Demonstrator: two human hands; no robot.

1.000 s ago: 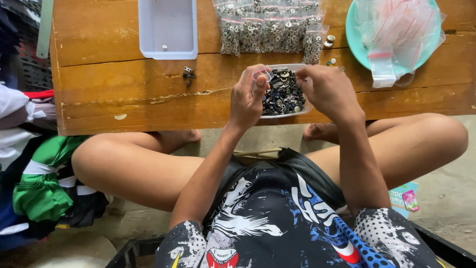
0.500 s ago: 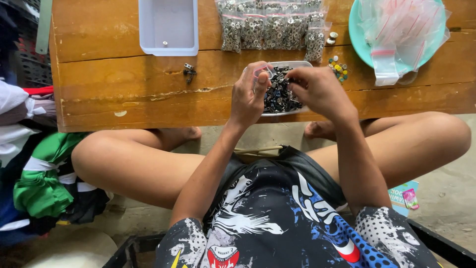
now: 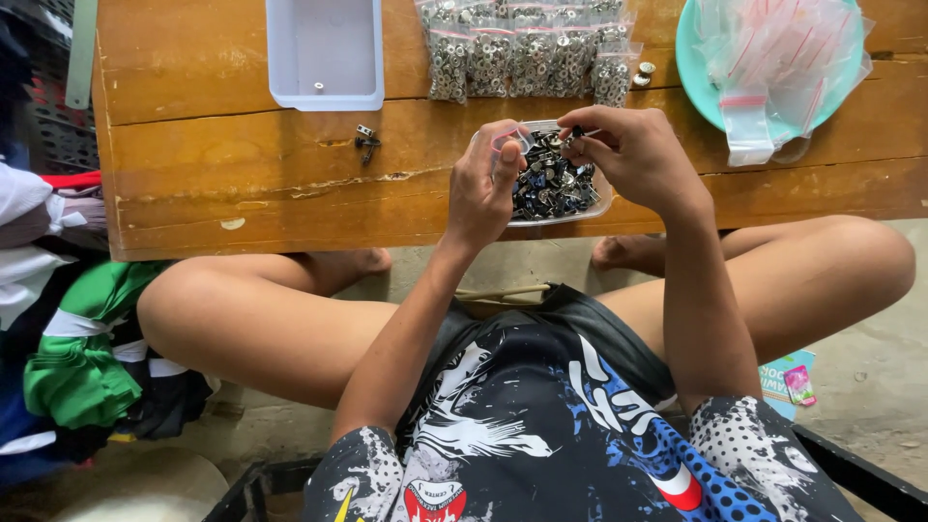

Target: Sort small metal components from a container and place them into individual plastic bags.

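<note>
Pinched over the tray of metal parts [image 3: 556,188], both hands [image 3: 483,188] [image 3: 633,155] hide what their grip holds.

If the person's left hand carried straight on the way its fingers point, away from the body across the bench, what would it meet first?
Probably the row of small clear bags of metal parts, just beyond the left hand; depth is unclear.
</note>
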